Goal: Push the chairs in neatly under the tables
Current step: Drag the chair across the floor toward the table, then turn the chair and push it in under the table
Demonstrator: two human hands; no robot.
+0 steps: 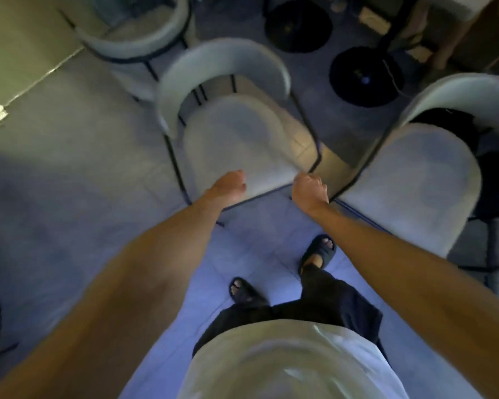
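Observation:
A white padded chair [236, 139] with a curved backrest and a thin black frame stands in front of me, its backrest on the far side. My left hand [228, 186] is curled over the near edge of its seat. My right hand [310, 189] is closed at the seat's near right corner, where the black frame bends. The picture is blurred, so the finger contact is unclear. A second white chair [415, 182] stands close on the right, a third [133, 38] at the upper left.
Two round black table bases [297, 27] [363, 77] stand on the tiled floor beyond the chairs. A wall [20, 44] runs along the left. Another person's leg [450, 44] shows at the upper right. My feet in dark sandals [319, 251] are just behind the middle chair.

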